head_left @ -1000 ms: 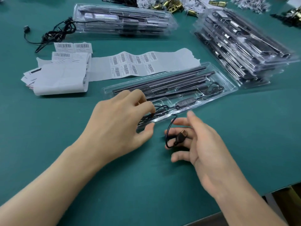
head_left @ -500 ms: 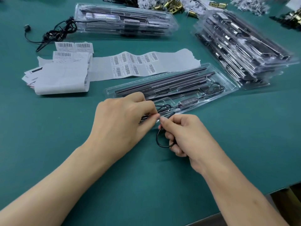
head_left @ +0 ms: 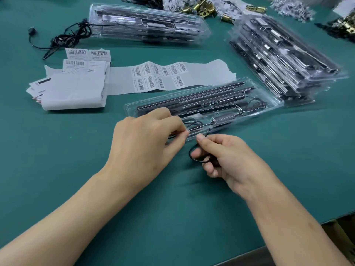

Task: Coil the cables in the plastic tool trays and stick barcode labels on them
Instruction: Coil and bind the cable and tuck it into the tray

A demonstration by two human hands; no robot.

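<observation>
Cable (head_left: pixel 190 155), thin and black, leaves the near left part of a clear plastic tray (head_left: pixel 272 104), crosses its near edge and curves into a small loop just in front of it on the green table (head_left: pixel 172 217). The tray lies slantwise at the middle of the table and holds long dark bars, a small dark box on the cable and another bit of coiled wire at its right end.

The left hand (head_left: pixel 146 139) pinches the cable between thumb and forefinger at the tray's near left end, covering that corner. The right hand (head_left: pixel 226 158) pinches the cable just right of it with thumb and forefinger; its other fingers curl into the loop and hide the loop's right side.

Beyond the tray lies a white strip of barcode labels (head_left: pixel 172 75), with folded backing paper (head_left: pixel 75 93) and more labels to its left. A stack of filled trays (head_left: pixel 149 24) sits far left, a loose tangle of black wire (head_left: pixel 71 35) beside it. A taller stack (head_left: pixel 284 60) stands at the right, close to the tray. Brass hardware (head_left: pixel 201 8) lies along the far edge.
</observation>
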